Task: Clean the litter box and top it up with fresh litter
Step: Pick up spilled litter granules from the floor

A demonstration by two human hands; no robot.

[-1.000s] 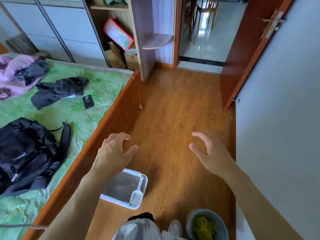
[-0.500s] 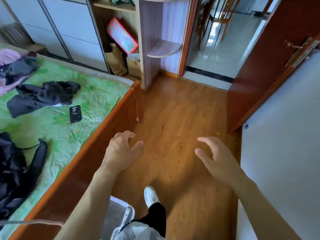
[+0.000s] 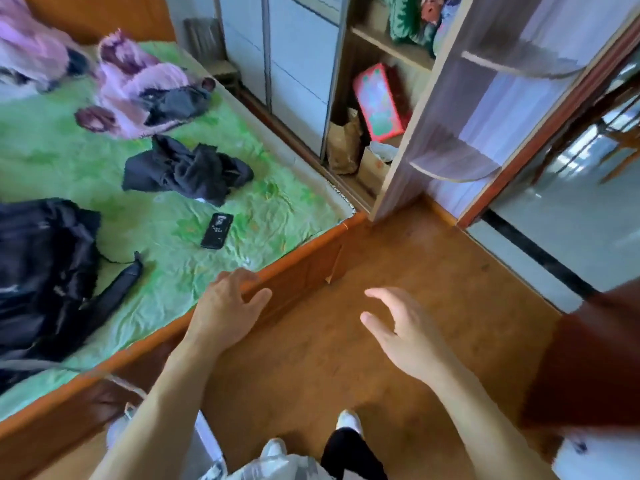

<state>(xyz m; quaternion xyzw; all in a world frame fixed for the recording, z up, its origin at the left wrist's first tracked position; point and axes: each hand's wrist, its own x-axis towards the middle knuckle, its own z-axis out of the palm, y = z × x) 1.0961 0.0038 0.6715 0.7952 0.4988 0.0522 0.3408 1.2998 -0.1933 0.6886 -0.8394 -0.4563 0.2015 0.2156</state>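
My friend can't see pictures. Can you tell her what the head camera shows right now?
Two bare hands, left hand and right hand, reach out empty over a wooden floor beside a bed with a green sheet. A black phone, dark clothes and a black backpack lie on the bed.

A home bedroom: a bed [image 3: 263,216] with a wooden frame and green sheet carries strewn dark clothes [image 3: 187,171], a black backpack [image 3: 41,265] and a phone [image 3: 217,231]. A wardrobe [image 3: 298,64] with sliding doors stands beyond its far corner, beside open shelves [image 3: 450,161], wood flooring [image 3: 398,306] and a doorway.
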